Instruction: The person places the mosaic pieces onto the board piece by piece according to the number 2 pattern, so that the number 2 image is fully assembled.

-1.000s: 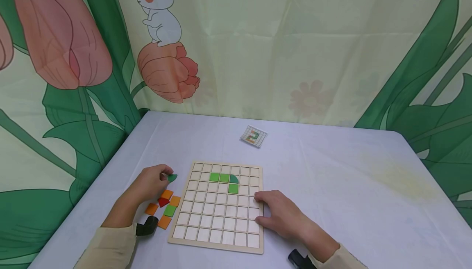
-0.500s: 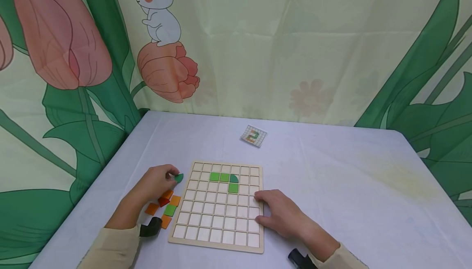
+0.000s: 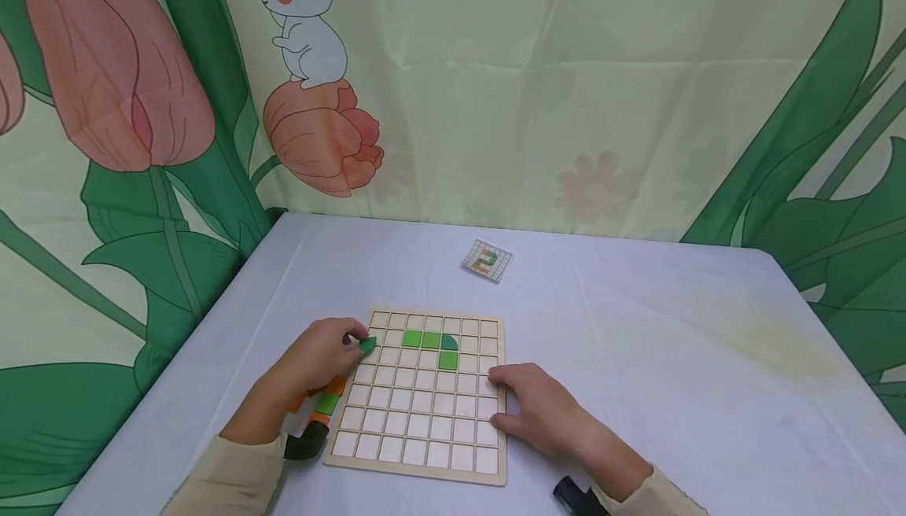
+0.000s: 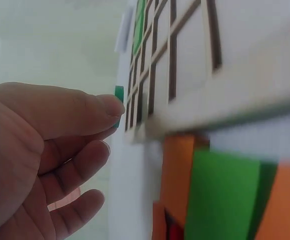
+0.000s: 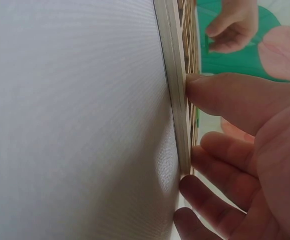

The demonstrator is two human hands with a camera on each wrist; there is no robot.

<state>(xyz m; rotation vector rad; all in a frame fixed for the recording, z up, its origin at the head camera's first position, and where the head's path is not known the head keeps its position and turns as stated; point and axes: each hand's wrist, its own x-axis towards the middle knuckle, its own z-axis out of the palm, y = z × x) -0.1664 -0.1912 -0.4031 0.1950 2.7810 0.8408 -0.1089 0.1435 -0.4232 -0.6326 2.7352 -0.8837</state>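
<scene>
My left hand (image 3: 325, 352) pinches a small dark green tile (image 3: 367, 345) between thumb and finger, over the upper left edge of the wooden grid board (image 3: 416, 422). In the left wrist view the tile (image 4: 119, 92) shows edge-on past the thumb tip. Bright green square tiles (image 3: 431, 340) and a dark green quarter-round tile (image 3: 449, 342) lie in cells of the board's second and third rows. My right hand (image 3: 538, 410) rests at the board's right edge with thumb and fingers spread. In the right wrist view its thumb (image 5: 219, 92) touches the rim.
Loose tiles, orange, red and a green one (image 3: 327, 403), lie left of the board, partly hidden by the left hand and the black wrist camera (image 3: 307, 441). A small card with a coloured grid pattern (image 3: 487, 260) lies beyond the board on the white cloth (image 3: 637, 327).
My left hand has carried the dark green tile rightward from beside the board to over its left edge, now covering more of the loose tiles. The right hand and board have stayed put.
</scene>
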